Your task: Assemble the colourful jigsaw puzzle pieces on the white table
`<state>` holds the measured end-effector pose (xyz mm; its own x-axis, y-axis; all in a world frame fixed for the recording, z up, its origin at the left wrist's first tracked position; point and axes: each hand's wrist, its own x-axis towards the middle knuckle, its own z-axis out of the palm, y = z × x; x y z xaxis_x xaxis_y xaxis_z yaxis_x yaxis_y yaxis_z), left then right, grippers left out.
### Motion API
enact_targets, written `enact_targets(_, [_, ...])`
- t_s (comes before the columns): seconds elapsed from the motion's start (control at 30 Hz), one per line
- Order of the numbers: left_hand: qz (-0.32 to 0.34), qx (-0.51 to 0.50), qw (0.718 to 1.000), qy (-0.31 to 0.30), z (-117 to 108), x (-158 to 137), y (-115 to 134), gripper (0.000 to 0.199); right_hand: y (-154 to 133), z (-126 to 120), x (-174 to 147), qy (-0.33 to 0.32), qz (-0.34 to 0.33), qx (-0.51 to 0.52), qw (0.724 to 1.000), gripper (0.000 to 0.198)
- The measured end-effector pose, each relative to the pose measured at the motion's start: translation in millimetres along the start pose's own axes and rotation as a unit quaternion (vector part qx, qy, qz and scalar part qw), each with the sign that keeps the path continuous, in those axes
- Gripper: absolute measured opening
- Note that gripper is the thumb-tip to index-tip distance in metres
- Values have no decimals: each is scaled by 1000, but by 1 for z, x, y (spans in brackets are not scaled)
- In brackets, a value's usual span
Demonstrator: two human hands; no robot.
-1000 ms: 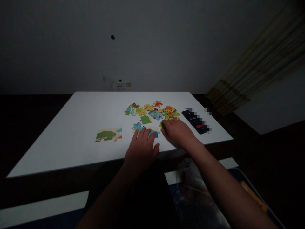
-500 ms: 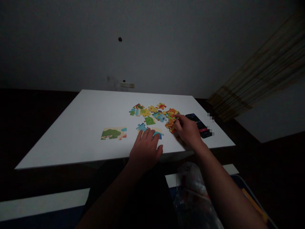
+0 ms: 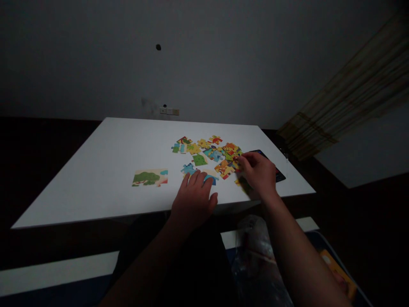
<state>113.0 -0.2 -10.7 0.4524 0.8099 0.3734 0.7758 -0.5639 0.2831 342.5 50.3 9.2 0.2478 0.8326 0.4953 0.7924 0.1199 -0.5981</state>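
My left hand [image 3: 193,196] lies on the table's near side, fingers spread, resting on or just over blue puzzle pieces [image 3: 189,168] that it partly covers. At the right end of a loose pile of colourful puzzle pieces [image 3: 212,153], my right hand [image 3: 260,172] is closed in a pinch. A puzzle piece [image 3: 237,158] with dark and red print shows at its fingertips, mostly hidden. An orange puzzle piece [image 3: 224,169] lies just left of that hand, and a yellow one [image 3: 238,182] is partly beneath it. Left of my left hand is a joined puzzle section [image 3: 150,177] with a green tree.
A dark phone [image 3: 280,176] lies on the white table [image 3: 96,170] behind my right hand. Below the table's front edge are a clear plastic bag [image 3: 255,256] and a yellow-orange item [image 3: 338,273]. A wall stands beyond, with a curtain [image 3: 319,115] at the right.
My right hand has moved slightly right from the orange pieces, uncovering more of them and covering more of the phone. My left hand stays in place. The view has shifted slightly.
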Motion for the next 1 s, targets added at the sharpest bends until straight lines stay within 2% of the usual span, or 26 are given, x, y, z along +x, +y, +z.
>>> enact_targets(0.1, [-2,3,1000,-3,0,0,0,36,1,-6,-7,42,10,52,998,30])
enact_targets(0.2, [-6,8,1000,3,0,1,1,35,2,-9,-20,-6,28,99,995,32])
enact_targets(0.3, [-14,15,1000,8,0,1,3,35,1,-13,-34,-39,25,76,996,28])
enact_targets(0.43, [-17,19,1000,0,0,1,4,35,-1,-20,-44,38,27,20,999,25])
enact_targets(0.5, [-18,19,1000,-1,0,1,4,34,-1,-24,-48,75,44,30,996,25])
enact_targets(0.57, [-15,20,1000,1,0,2,4,34,-3,-26,-53,81,53,57,994,25])
enact_targets(0.7, [-12,23,1000,-3,-1,3,4,34,-15,-22,-65,-30,3,89,996,19])
enact_targets(0.8, [-14,26,1000,-10,-2,4,6,35,-24,-15,-71,-100,-55,55,992,17])
enact_targets(0.9, [-14,29,999,-16,-1,4,6,36,-24,-7,-66,-110,-88,-11,990,18])
enact_targets(1.0, [-11,31,999,-17,1,3,5,38,-12,-5,-49,-71,-81,-65,992,22])
